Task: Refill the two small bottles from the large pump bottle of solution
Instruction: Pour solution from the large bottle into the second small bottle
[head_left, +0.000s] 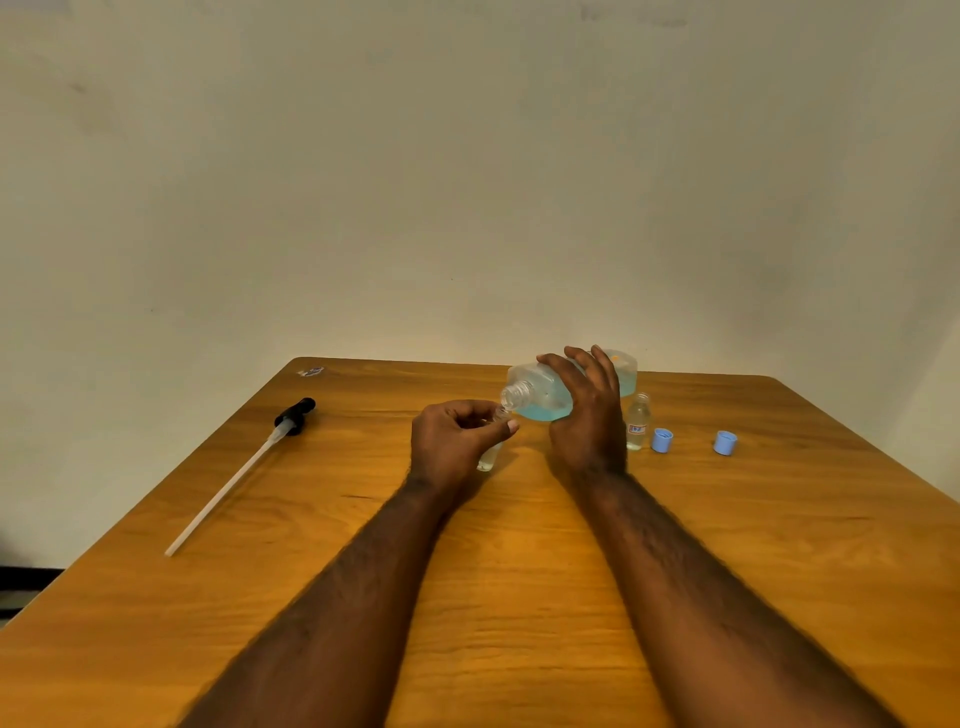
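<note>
right hand (589, 415) tips large bottle (540, 397) over small bottle (489, 456) in left hand (452, 441).

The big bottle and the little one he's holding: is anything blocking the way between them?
Nothing visible. The right hand tilts the large bottle so its open neck sits right at the mouth of the small bottle gripped by the left hand. The pump lies away to the left, the blue caps to the right.
</note>
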